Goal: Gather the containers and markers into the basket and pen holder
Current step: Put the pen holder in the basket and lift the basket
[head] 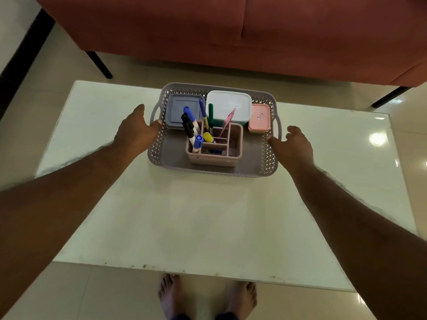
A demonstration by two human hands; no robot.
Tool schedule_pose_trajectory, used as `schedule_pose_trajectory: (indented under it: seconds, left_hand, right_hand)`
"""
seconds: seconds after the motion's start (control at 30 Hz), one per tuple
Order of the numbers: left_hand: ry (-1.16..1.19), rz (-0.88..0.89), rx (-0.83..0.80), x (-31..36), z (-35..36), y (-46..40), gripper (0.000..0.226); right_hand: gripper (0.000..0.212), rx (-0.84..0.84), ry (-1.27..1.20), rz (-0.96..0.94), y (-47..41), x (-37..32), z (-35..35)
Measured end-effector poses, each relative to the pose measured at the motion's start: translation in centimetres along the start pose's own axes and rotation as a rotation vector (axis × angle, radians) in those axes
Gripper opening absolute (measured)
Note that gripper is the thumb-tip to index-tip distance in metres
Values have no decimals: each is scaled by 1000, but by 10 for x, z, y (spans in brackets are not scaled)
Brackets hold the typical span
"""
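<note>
A tiled floor [69,65] and a rust-coloured sofa [231,31] lie beyond a white glossy bench [196,215], seen from above; the person's bare feet [208,296] show at its near edge.

On the far half of the bench stands the grey latticed basket [161,153]. Along its back wall sit three lidded containers: a tall white container [228,105] in the middle, a low blue-grey container [178,107] to its left, and a small pink container [260,118] at its right, against the right-hand handle. In front of them, inside the basket, stands the pink pen holder [215,155], with the markers [193,125] upright or leaning in its compartments, mostly at the left, and a pink pen [227,118] slanting across the middle.

The left hand [134,132] rests at the basket's left rim near the handle, its fingers [157,123] fairly straight and apart, touching the rim without curling round it. The right hand [293,144] is at the right rim, its fingers [272,139] loosely curled and reaching toward the wall; whether they touch it I cannot tell.

No container or marker is seen loose on the bench, so the gathering looks done. The step in hand seems to be a final settling of the basket. Any lift or push would call for both hands to take an even hold at the handles, keeping the basket level so the holder stays upright.
</note>
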State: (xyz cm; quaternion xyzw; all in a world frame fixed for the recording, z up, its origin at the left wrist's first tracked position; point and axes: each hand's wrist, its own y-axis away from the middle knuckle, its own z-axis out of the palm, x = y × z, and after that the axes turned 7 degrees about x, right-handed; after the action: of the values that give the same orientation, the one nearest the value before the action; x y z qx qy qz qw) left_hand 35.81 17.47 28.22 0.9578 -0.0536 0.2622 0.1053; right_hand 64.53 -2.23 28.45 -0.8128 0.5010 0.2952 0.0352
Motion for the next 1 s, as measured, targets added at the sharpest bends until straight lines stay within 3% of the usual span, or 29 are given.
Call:
schedule_pose_trajectory:
  seconds: [0.1,0.23,0.63,1.0]
  left_hand:
    - [12,-15,-44,-1,9,0,51]
    - [15,-18,-49,-10,17,-3,30]
    - [58,-22,63,-15,18,8,25]
    - [134,-8,134,-74,-59,98,22]
  right_hand:
    - [75,-50,9,30,-1,1,8]
    - [49,-82,-44,63,3,2,17]
    - [41,-10,-139,76,17,3,19]
    - [37,-54,-207,-49,107,2,-4]
